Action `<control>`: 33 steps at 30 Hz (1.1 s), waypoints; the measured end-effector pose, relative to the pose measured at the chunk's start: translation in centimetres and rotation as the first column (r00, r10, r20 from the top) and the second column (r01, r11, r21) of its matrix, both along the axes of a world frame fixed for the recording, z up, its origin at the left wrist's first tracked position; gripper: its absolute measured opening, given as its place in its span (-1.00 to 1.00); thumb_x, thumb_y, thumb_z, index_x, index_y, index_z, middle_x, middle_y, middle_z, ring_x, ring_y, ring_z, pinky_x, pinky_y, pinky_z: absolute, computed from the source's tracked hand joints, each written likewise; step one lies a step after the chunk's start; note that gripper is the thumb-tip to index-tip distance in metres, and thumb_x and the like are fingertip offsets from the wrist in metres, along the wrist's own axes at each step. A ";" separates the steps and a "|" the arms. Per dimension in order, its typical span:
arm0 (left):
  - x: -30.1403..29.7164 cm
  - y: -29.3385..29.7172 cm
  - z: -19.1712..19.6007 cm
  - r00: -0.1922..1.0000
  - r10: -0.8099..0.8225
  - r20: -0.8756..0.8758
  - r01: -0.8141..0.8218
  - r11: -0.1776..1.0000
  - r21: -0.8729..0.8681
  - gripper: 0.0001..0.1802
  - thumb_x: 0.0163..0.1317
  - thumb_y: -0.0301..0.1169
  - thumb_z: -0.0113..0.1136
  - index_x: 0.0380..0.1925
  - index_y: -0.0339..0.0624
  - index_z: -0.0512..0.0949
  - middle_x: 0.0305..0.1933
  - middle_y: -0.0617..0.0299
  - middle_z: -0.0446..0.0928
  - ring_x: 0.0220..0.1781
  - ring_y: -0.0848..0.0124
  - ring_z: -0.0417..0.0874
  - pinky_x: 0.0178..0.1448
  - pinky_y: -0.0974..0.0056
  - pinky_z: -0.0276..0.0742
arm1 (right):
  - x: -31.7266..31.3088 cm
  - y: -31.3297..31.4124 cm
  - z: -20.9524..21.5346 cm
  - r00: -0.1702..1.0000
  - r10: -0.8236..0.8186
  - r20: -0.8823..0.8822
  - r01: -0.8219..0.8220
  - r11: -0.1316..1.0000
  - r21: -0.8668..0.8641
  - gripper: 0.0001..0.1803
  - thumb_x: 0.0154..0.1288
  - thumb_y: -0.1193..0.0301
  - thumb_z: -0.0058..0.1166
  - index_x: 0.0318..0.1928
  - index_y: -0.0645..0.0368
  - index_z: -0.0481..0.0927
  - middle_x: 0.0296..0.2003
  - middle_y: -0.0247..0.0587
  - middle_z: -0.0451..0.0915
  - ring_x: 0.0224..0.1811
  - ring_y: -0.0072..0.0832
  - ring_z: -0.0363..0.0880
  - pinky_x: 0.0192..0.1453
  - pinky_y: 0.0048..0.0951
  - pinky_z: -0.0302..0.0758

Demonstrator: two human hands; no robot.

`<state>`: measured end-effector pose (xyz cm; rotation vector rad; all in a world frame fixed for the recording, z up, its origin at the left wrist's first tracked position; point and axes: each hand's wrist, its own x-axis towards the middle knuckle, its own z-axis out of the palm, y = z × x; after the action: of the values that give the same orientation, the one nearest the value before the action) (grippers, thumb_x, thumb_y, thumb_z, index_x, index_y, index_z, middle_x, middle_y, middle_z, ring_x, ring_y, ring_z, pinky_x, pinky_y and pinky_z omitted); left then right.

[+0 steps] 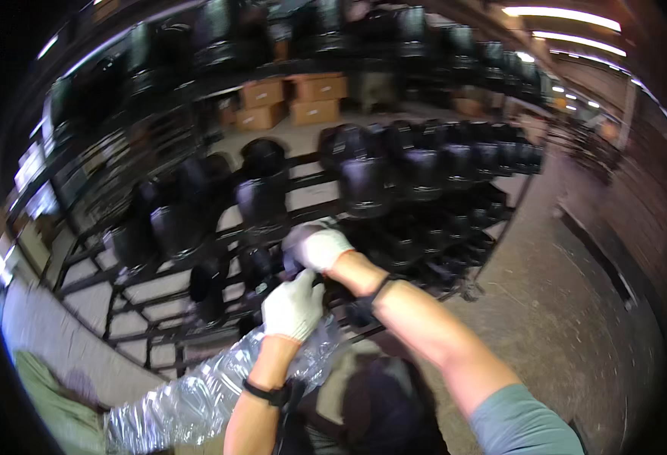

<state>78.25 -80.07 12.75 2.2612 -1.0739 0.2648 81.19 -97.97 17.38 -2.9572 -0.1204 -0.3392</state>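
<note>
I am seeing my left hand (294,305), gloved in white, curling closed around a small dark part (271,282) at the picture's centre, just at six o'clock from my right hand (318,246). My right hand, also gloved, is gripping the same dark part from above against the black metal rack (311,189). Rows of black boots (364,182) are hanging on the rack toward twelve o'clock. A clear plastic bag (197,394) is trailing toward seven o'clock under my left forearm. Cardboard boxes (314,98) are sitting beyond the rack.
</note>
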 end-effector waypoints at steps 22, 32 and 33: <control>-4.4 3.4 5.0 0.925 -0.319 -0.205 0.186 0.853 -0.487 -0.20 0.33 -0.35 0.57 0.49 -0.29 0.39 0.12 -0.13 0.73 0.09 0.07 0.82 0.27 0.05 0.74 | -16.6 6.5 -2.4 0.920 -0.002 0.393 -0.218 0.829 0.515 -0.22 0.15 0.55 0.30 0.46 0.09 0.61 0.27 0.09 0.70 0.34 0.06 0.68 0.48 0.02 0.60; -6.1 3.1 -0.9 0.798 -0.601 0.055 0.599 0.778 -0.192 -0.76 0.54 -0.28 0.21 -0.29 -0.21 0.56 -0.38 -0.10 0.52 -0.30 -0.21 0.67 -0.23 -0.12 0.59 | -25.7 -1.6 1.3 0.999 0.050 -0.022 -0.041 0.955 0.293 -0.59 0.22 0.35 0.35 0.08 0.14 0.88 -0.16 0.08 0.87 -0.10 0.02 0.87 0.07 -0.18 0.77; -6.1 2.5 0.5 0.802 -0.596 0.047 0.585 0.765 -0.271 -0.75 0.53 -0.30 0.22 -0.31 -0.22 0.57 -0.39 -0.09 0.52 -0.31 -0.18 0.67 -0.24 -0.10 0.59 | -27.9 -3.5 2.3 0.987 -0.083 -0.139 0.148 0.814 0.561 -0.67 0.24 0.40 0.34 -0.02 0.24 0.89 -0.17 0.03 0.89 -0.15 -0.18 0.91 0.03 -0.25 0.77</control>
<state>72.16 -77.54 13.23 1.5734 -1.5601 0.0874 53.33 -101.44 19.69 -2.3760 0.1543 -0.1834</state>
